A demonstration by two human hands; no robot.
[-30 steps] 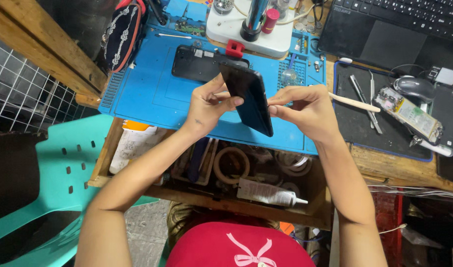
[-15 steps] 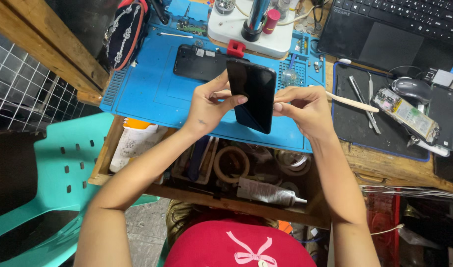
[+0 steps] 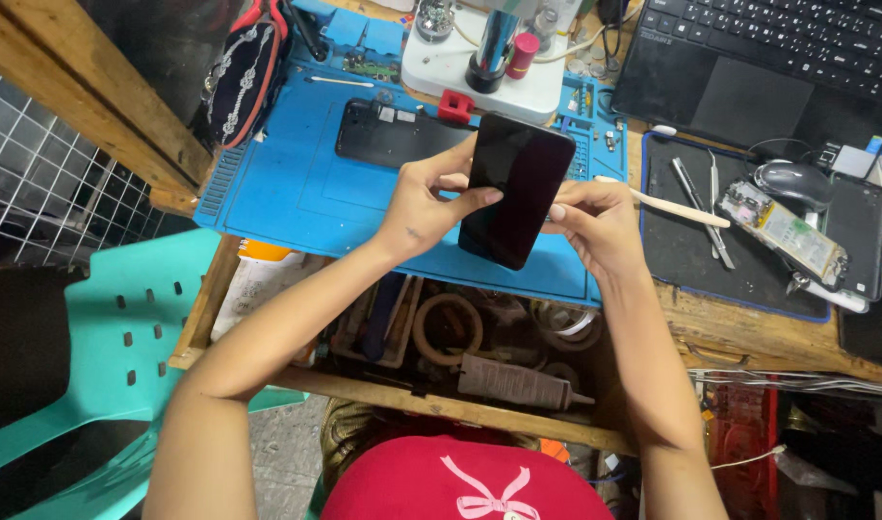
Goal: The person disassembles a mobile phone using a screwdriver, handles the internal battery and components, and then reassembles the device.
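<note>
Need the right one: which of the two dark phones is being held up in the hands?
The glossy black phone, gripped by both hands above the blue mat. The other phone lies opened on the mat.

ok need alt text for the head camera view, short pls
Seen from above, a person's left hand and right hand hold a dark phone over a blue work mat; the right also holds a pale stick. An open drawer sits below.

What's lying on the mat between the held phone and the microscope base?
In the head view, an opened phone body lies on the blue mat, between the dark phone and white microscope base.
</note>
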